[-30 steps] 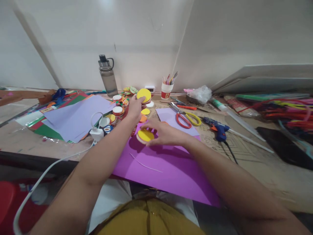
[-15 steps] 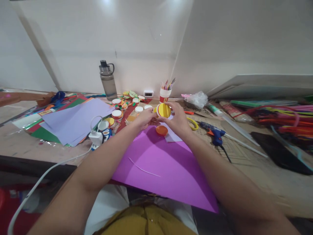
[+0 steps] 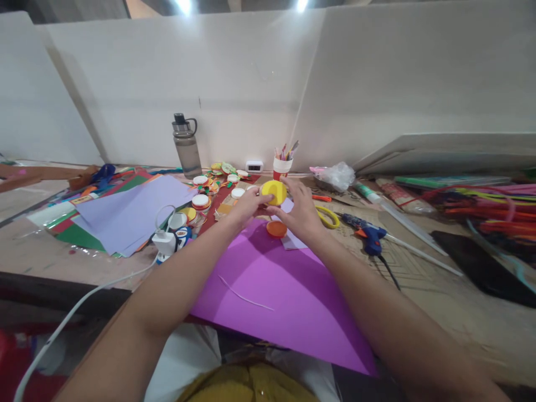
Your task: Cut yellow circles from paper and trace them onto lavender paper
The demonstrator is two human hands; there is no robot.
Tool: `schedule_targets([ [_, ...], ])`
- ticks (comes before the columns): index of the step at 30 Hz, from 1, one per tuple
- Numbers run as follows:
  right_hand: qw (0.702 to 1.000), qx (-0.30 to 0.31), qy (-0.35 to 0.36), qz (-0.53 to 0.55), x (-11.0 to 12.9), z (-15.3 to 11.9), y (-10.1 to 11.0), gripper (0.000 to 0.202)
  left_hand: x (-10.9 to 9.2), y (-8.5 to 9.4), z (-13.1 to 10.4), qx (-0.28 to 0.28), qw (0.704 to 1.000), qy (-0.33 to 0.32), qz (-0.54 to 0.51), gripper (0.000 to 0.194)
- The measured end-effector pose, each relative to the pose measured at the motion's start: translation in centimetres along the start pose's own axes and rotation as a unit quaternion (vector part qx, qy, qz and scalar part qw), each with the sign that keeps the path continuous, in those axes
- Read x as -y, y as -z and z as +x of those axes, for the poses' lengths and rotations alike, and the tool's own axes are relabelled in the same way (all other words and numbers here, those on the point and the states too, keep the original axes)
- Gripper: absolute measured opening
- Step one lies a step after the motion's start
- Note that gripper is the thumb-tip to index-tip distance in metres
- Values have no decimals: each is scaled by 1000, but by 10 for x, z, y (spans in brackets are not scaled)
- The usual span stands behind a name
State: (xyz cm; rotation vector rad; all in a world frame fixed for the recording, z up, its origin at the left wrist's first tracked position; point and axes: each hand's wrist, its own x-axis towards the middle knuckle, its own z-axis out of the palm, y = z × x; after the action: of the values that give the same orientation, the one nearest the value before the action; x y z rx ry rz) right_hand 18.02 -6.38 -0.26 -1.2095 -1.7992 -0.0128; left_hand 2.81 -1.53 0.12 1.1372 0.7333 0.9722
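A round yellow disc [image 3: 274, 191] is held up over the far end of a purple sheet [image 3: 268, 279]. My left hand [image 3: 251, 205] grips its left edge, the thumb lying on its face. My right hand [image 3: 298, 204] curves round the right side, fingertips at the rim. Just below the hands, an orange disc [image 3: 276, 229] lies on the purple sheet beside a small pale lilac paper [image 3: 294, 241]. A thin white strip [image 3: 245, 297] lies nearer to me on the purple sheet.
Left are lilac sheets [image 3: 134, 209], a bottle [image 3: 187, 148], a white plug [image 3: 164, 243] with its cable and several round discs [image 3: 201, 201]. Right are yellow-handled scissors [image 3: 329, 218], a blue glue gun [image 3: 372, 237] and a black tablet-like slab [image 3: 481, 268]. Behind stands a cup of pencils [image 3: 282, 166].
The view has tilted up slightly. The yellow disc has turned so its face shows more fully, and my left thumb now lies across it. My right fingers have spread a little.
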Motion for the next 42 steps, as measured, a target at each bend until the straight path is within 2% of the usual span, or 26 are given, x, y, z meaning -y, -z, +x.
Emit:
schedule_targets([
  [3, 999, -18, -35, 2, -3, 1, 3, 53, -10, 11, 5, -88, 994, -41, -41, 22],
  [6, 997, -27, -73, 13, -10, 2, 4, 42, -19, 27, 10, -212, 971, -95, -62, 20],
  [8, 996, -19, -82, 18, -13, 2, 3, 37, -21, 34, 11, -252, 960, -103, -68, 20],
  [9, 996, -14, -82, 20, -14, 2, 3, 35, -21, 35, 11, -255, 960, -97, -66, 22],
  [11, 997, -6, -78, 26, -13, 2, 2, 37, -19, 33, 10, -226, 970, -77, -46, 24],
  [14, 997, -4, -71, 43, -9, 1, 1, 50, -12, 20, 6, -135, 990, -44, 14, 27],
  [18, 997, 18, -53, 44, -6, 0, -1, 70, -1, 4, 0, -48, 993, -39, 99, 33],
  [21, 998, 25, -40, 44, -8, 1, -2, 65, 2, -1, -4, 7, 992, -46, 114, 40],
  [23, 998, 23, -37, 49, -11, 1, -2, 62, 2, -2, -5, 21, 993, -41, 106, 40],
  [28, 994, 21, -65, 82, -16, 3, -6, 59, 0, -1, -4, 17, 998, -23, 63, 38],
  [33, 988, 33, -99, 115, -12, 3, -7, 58, 1, -1, -3, 10, 997, -23, 76, 29],
  [35, 985, 41, -118, 121, -11, 4, -4, 63, -2, 0, -2, -18, 996, -26, 77, 21],
  [37, 982, 51, -150, 104, -12, 6, -1, 67, -6, 3, 0, -69, 996, -29, 57, 17],
  [39, 980, 94, -163, 71, -14, 6, 3, 68, -11, 9, 4, -121, 992, -39, 17, 18],
  [42, 965, 229, -132, 3, -17, 3, 7, 71, -18, 22, 10, -178, 980, -77, -46, 21],
])
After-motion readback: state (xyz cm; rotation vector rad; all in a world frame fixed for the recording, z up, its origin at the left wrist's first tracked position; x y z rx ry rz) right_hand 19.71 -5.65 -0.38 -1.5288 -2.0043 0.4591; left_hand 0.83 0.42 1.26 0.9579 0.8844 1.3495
